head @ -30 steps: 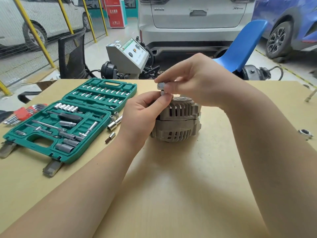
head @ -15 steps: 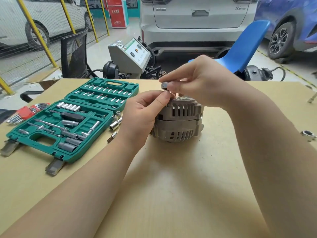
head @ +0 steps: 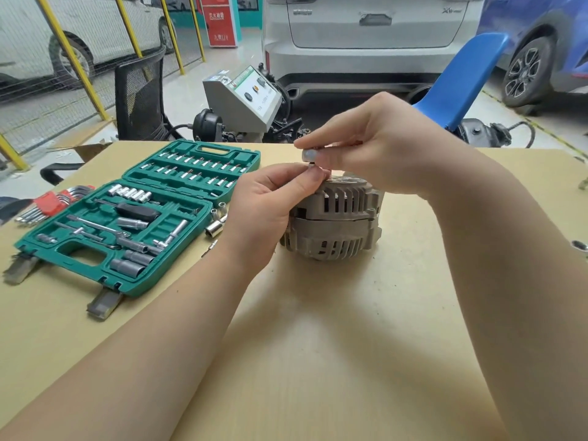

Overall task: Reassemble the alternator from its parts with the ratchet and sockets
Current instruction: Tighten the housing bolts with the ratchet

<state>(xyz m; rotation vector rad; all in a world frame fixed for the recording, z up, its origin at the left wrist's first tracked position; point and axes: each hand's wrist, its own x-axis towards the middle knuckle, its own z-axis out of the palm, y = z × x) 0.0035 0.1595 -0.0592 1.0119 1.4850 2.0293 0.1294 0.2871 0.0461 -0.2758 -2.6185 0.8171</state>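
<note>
Tan surface, garage, cars behind. Right hand pinches socket above alternator; left hand pinches small part beneath.

Bright, even daylight. Soft, diffuse shadows of the forearms fall on the near table; faint glare on the sockets in the case. Wide-angle bending shows at the edges; focus is fairly sharp throughout.
</note>
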